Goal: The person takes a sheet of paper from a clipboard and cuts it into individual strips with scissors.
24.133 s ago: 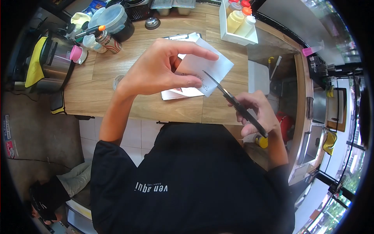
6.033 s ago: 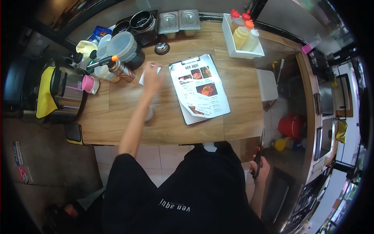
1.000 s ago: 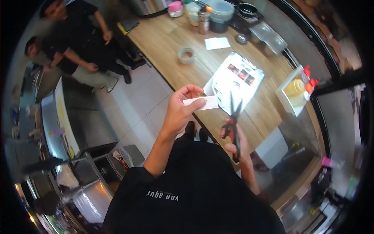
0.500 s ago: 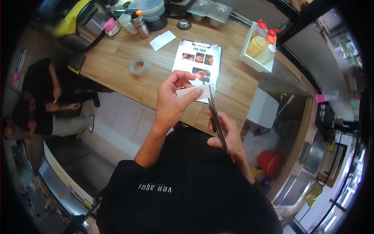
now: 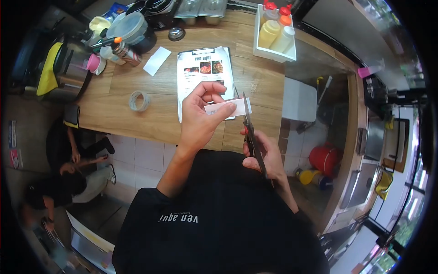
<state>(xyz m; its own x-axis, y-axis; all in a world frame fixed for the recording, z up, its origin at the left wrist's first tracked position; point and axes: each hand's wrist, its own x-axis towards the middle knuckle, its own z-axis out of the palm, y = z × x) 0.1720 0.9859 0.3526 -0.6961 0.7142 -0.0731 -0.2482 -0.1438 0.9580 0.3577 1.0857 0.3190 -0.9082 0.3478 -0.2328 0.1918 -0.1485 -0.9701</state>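
Pinching a white paper slip (image 5: 239, 106), the left hand (image 5: 200, 118) holds its end between the parted blades (image 5: 246, 108) of black-handled scissors (image 5: 256, 150) clamped in the right hand (image 5: 268, 154).

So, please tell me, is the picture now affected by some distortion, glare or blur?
Head view: strong wide-lens distortion, with a dark rounded border; head view: bright glare in the windows at the far right; head view: left hand, scissors and paper strip fairly clear; head view: people at lower left dim and soft.
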